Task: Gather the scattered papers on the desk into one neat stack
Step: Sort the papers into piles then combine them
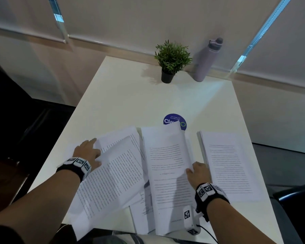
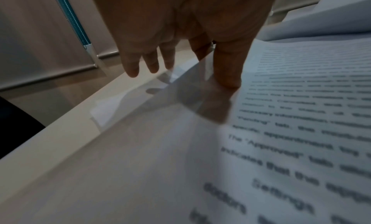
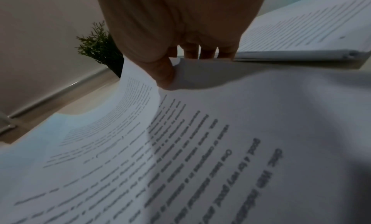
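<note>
The right hand (image 1: 199, 173) pinches the right edge of the middle sheet (image 1: 165, 166) between thumb and fingers (image 3: 208, 52), so this edge curls up. The left hand (image 1: 87, 152) lies on the left sheets (image 1: 113, 173) with fingers (image 2: 130, 65) nearly straight and the thumb pressing the paper; it seems only to press, but the view is blurred. A neat stack (image 1: 231, 164) lies at the lower right of the worktop (image 1: 139, 95). Behind the papers is a blue sticker (image 1: 173, 120), farther a potted plant (image 1: 171, 60) and a bottle (image 1: 206, 60).
</note>
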A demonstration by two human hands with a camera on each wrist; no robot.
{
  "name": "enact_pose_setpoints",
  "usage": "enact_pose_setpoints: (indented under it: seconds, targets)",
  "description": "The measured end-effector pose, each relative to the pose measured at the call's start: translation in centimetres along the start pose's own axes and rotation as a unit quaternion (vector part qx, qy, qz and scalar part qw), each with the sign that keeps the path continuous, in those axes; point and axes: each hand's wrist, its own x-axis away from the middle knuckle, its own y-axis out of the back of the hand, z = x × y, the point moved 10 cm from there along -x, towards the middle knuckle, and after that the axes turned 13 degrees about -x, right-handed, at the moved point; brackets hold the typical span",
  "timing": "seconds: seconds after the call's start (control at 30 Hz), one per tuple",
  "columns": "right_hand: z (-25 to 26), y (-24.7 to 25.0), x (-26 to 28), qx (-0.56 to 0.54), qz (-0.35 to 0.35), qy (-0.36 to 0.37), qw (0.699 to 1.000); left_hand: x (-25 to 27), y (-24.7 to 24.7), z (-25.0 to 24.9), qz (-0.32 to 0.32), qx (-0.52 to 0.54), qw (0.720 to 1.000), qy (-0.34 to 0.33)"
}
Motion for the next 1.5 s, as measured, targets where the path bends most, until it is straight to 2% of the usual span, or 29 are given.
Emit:
enact_pose_setpoints:
  seconds: [0.07, 0.17, 0.27, 0.4, 0.5, 0.57, 0.63, 0.67, 0.73, 0.8, 0.83, 0.87, 0.93, 1.03, 1.13, 1.2, 1.4, 1.5]
  targets:
    - [0.3, -0.3, 0.1, -0.006, 0.001, 0.001, 1.000, -0.2, 0.1, 0.0, 0.017, 0.014, 1.000, -0.004]
    - [0.8, -1.1, 0.2, -0.022, 0.029, -0.007, 0.999, -0.2, 1.1, 0.1, -0.004, 0.008, 1.000, 0.000]
    - [1.4, -1.2, 0.3, -0.125, 0.027, -0.001, 0.992, -0.2, 1.4, 0.0, -0.020, -0.005, 1.000, 0.000]
    - [1.4, 0.0, 0.7, -0.269, -0.003, -0.014, 0.963, -0.4, 1.0, 0.3, -0.008, -0.008, 1.000, 0.000]
    - [1.5, 1.4, 0.1, -0.207, -0.017, 0.005, 0.978, -0.5, 2.1, 0.4, -0.020, -0.009, 1.000, 0.016]
    - [1.8, 3.0, 0.0, -0.195, -0.048, 0.028, 0.979, -0.3, 3.2, 0.8, -0.034, 0.076, 0.996, 0.036]
    - [2.1, 4.9, -0.3, -0.226, -0.079, 0.049, 0.970, 0.1, 4.3, 2.0, -0.063, 0.208, 0.974, 0.064]
    - [2.3, 5.8, -0.3, -0.240, -0.090, 0.058, 0.965, 0.8, 5.2, 3.1, -0.104, 0.261, 0.956, 0.088]
    - [2.6, 7.5, -0.5, -0.257, -0.113, 0.070, 0.957, 2.7, 6.6, 5.7, -0.175, 0.359, 0.903, 0.156]
    - [2.9, 9.1, -0.5, -0.283, -0.134, 0.084, 0.946, 4.9, 6.6, 8.2, -0.195, 0.445, 0.846, 0.219]
    - [3.1, 9.9, -0.5, -0.303, -0.144, 0.089, 0.938, 5.8, 6.3, 9.2, -0.191, 0.461, 0.832, 0.243]
    - [3.1, 10.4, -0.7, -0.322, -0.149, 0.092, 0.931, 6.6, 5.8, 10.0, -0.180, 0.457, 0.832, 0.259]
    - [3.1, 10.5, -1.4, -0.343, -0.132, 0.082, 0.926, 7.8, 4.0, 10.5, -0.135, 0.419, 0.854, 0.276]
    - [3.3, 7.2, -2.1, -0.317, -0.042, 0.044, 0.946, 8.7, -1.1, 8.3, 0.002, 0.367, 0.892, 0.265]
    - [3.7, 2.3, -1.0, -0.211, 0.043, 0.027, 0.976, 10.3, -5.9, 6.0, 0.117, 0.323, 0.894, 0.288]
    - [4.0, 0.0, 0.1, -0.175, 0.061, 0.030, 0.982, 11.2, -6.9, 4.9, 0.138, 0.314, 0.888, 0.306]
    - [4.6, -3.5, 2.1, -0.169, 0.105, 0.039, 0.979, 11.9, -5.5, 2.3, 0.048, 0.418, 0.854, 0.306]
    - [4.2, -1.9, 1.9, -0.151, 0.060, 0.037, 0.986, 13.0, -2.5, 3.5, -0.047, 0.464, 0.819, 0.334]
